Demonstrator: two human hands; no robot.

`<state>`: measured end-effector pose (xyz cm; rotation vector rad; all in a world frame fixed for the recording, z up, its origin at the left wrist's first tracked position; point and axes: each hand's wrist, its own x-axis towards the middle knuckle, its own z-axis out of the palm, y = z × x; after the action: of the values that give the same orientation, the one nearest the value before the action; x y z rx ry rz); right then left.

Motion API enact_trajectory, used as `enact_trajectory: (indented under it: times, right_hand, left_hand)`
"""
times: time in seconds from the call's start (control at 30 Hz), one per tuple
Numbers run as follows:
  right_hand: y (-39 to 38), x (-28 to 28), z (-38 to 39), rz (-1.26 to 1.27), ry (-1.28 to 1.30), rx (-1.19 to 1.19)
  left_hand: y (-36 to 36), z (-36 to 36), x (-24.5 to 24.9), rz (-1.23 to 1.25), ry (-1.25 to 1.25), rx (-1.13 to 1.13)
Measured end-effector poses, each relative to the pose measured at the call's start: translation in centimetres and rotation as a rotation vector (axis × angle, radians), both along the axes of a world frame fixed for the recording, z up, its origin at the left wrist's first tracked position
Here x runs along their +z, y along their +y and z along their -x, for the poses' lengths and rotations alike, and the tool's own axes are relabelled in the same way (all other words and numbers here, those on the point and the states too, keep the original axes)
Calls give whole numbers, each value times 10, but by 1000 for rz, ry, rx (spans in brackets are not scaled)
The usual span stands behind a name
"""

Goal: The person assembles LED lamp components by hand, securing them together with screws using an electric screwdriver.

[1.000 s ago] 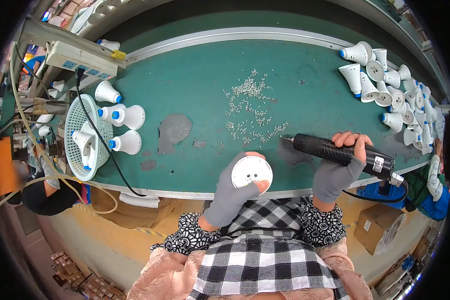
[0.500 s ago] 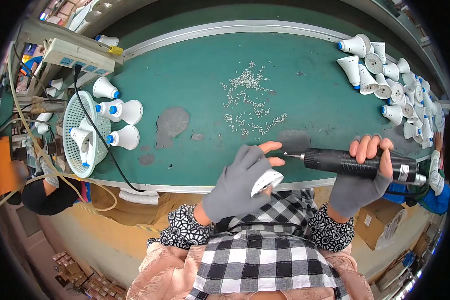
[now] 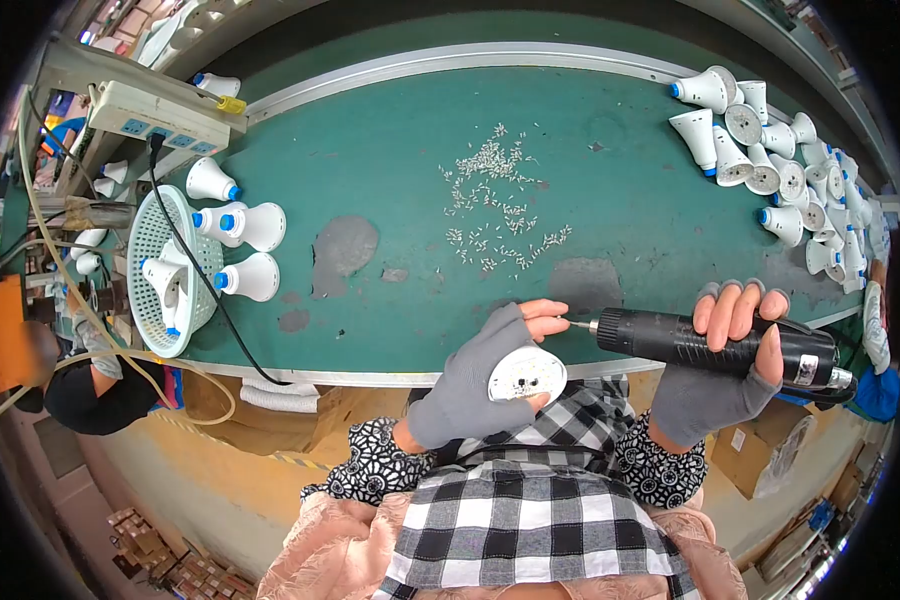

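My left hand (image 3: 468, 388), in a grey fingerless glove, is closed around a white LED bulb (image 3: 527, 374). The round, flat face of the bulb points up and shows small dark parts in its middle. The forefinger and middle finger of this hand reach to the bit tip of a black electric screwdriver (image 3: 690, 340); whether a screw sits there is too small to tell. Wrapped around the screwdriver body is my right hand (image 3: 718, 375), also gloved, holding it level with the bit to the left. Small screws (image 3: 500, 160) lie scattered on the green table (image 3: 390, 130) beyond the hands.
Many white bulbs (image 3: 740, 160) crowd the table's right side. At left are a pale green basket (image 3: 135, 245) with bulbs, several bulbs beside it (image 3: 253, 277), and a power strip (image 3: 155, 120) whose black cable (image 3: 200, 270) crosses the basket. Parts of other people show at both edges.
The bulb in my left hand has turned so its flat face shows upward. The screwdriver has moved slightly left and down, its bit now at my left fingertips.
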<state>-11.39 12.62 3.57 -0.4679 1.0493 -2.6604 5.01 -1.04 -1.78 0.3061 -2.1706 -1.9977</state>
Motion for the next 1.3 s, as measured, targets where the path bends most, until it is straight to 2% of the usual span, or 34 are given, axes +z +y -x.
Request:
enact_trajectory:
  times: [0.17,0.37,0.57,0.67,0.87,0.97,1.17,1.3]
  right_hand:
    - [1,1,0,10,-21,-30]
    - [4,3,-1,72,-13,-44]
    - [4,4,-1,64,-35,-79]
    - [5,3,-1,62,-42,-72]
    - [5,4,-1,77,-66,-65]
    - [6,4,0,75,-72,-59]
    - [5,4,2,83,-87,-67]
    - [5,4,3,84,-87,-60]
  left_hand:
    - [-4,-3,-3,-207,-34,-17]
    - [6,-9,-18,-1113,-68,93]
    - [6,-8,-13,-939,1,114]
    - [-2,-9,-8,-180,44,-4]
    - [5,-6,-4,-476,-26,-11]
    - [4,-5,-2,-419,-18,-26]
    - [1,-2,4,-94,14,-21]
    - [1,-2,7,-10,9,-23]
